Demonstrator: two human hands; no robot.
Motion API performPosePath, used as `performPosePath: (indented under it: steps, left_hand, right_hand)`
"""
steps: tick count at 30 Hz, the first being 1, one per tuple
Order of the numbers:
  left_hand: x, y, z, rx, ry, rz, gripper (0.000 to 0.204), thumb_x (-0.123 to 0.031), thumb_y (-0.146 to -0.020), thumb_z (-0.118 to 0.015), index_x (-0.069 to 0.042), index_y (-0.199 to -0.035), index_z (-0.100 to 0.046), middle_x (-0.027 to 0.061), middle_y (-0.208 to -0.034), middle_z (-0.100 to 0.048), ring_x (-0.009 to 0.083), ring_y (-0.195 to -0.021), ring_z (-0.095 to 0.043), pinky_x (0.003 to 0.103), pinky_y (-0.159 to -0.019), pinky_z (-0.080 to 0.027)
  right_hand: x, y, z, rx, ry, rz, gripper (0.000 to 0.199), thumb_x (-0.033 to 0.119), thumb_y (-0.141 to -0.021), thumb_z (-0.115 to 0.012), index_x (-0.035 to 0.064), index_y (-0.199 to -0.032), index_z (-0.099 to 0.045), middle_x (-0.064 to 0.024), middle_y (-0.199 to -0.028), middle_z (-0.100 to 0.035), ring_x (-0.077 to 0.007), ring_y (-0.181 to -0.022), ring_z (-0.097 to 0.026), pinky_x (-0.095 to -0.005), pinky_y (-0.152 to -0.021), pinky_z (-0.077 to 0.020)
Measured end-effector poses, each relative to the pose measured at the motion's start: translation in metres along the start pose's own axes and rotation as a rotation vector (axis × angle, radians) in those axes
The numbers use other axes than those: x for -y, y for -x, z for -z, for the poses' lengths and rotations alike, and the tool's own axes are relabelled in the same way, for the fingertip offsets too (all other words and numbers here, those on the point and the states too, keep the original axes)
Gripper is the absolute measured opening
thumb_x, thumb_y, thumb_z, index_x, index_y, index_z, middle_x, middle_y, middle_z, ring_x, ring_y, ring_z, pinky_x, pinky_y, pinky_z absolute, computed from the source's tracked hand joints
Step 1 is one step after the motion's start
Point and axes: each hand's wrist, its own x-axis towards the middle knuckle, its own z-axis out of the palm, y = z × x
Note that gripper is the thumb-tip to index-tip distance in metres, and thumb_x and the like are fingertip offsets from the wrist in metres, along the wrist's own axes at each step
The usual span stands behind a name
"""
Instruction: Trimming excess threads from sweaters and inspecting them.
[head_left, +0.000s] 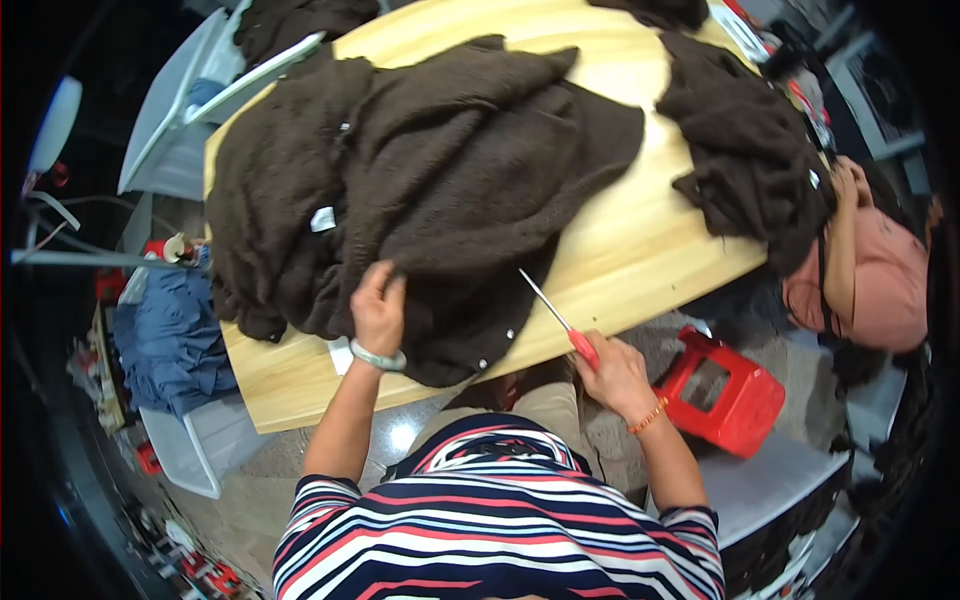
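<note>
A large dark brown fleecy garment (460,170) lies crumpled over the table, with a small white tag (322,219) and several shiny snap-like dots on it. My left hand (378,312) rests over the garment's near part, slightly blurred; its fingers are bent, with a gap between thumb and forefinger, and nothing shows between them. At the table's near edge, my right hand (618,375) is closed round a red-handled tool (582,346) with a slim metal shaft. The shaft points up and left, its tip beside the garment's edge. Whether it is a screwdriver or closed scissors I cannot tell.
Another brown garment (740,140) covers the light wooden table (640,270) at the right, near a seated person in pink (880,280). A red plastic stool (735,395) stands below the right edge. Blue cloth (175,340) fills a bin at the left.
</note>
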Motion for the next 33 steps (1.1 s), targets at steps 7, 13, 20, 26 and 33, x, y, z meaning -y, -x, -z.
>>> performPosePath:
  steps: [7, 13, 20, 26, 33]
  left_hand:
    - [0.078, -0.075, 0.04, 0.016, 0.266, 0.54, 0.022, -0.008, -0.083, -0.064, 0.004, -0.102, -0.069, 0.004, -0.091, -0.068, 0.0119, -0.082, -0.061, 0.026, -0.078, -0.049]
    - [0.046, -0.071, 0.025, -0.07, -0.494, -0.014, 0.021, -0.006, -0.073, -0.065, 0.002, -0.093, -0.069, 0.0193, -0.109, -0.063, 0.0331, -0.102, -0.061, 0.036, -0.091, -0.048]
    - [0.05, -0.068, 0.004, -0.171, -0.283, 0.101, 0.022, -0.004, -0.075, -0.063, -0.001, -0.096, -0.07, 0.0146, -0.104, -0.063, 0.0287, -0.099, -0.06, 0.034, -0.088, -0.048]
    - [0.102, -0.064, 0.018, -0.148, 0.107, 0.509, 0.028, -0.008, -0.075, -0.067, -0.003, -0.103, -0.072, 0.0119, -0.106, -0.067, 0.0217, -0.093, -0.064, 0.033, -0.083, -0.05]
    - [0.055, -0.064, 0.015, -0.269, -0.19, 0.261, 0.024, -0.004, -0.074, -0.065, -0.003, -0.096, -0.072, 0.0123, -0.095, -0.066, 0.0259, -0.091, -0.064, 0.033, -0.084, -0.049]
  right_hand:
    - [0.011, 0.0, 0.001, 0.174, 0.047, 0.139, 0.02, 0.023, -0.083, -0.067, 0.0086, -0.096, -0.061, -0.0199, -0.073, -0.064, -0.0388, -0.072, -0.064, -0.0489, -0.065, -0.0511]
    - [0.013, -0.026, 0.012, 0.255, 0.024, 0.191, 0.023, 0.024, -0.084, -0.066, 0.0088, -0.1, -0.061, -0.021, -0.075, -0.064, -0.04, -0.075, -0.064, -0.049, -0.068, -0.051]
    - [0.01, -0.059, 0.016, 0.305, 0.041, 0.335, 0.018, 0.018, -0.083, -0.064, 0.0084, -0.096, -0.06, -0.0187, -0.073, -0.064, -0.0365, -0.075, -0.065, -0.0475, -0.067, -0.0522]
    - [0.004, -0.079, 0.024, 0.415, 0.078, 0.41, 0.02, 0.024, -0.086, -0.063, 0.0094, -0.1, -0.061, -0.0183, -0.077, -0.066, -0.0373, -0.08, -0.064, -0.0479, -0.072, -0.0504]
    - [-0.005, -0.093, 0.038, 0.458, 0.106, 0.463, 0.024, 0.028, -0.087, -0.063, 0.01, -0.102, -0.06, -0.018, -0.078, -0.066, -0.0367, -0.079, -0.065, -0.0471, -0.072, -0.0507]
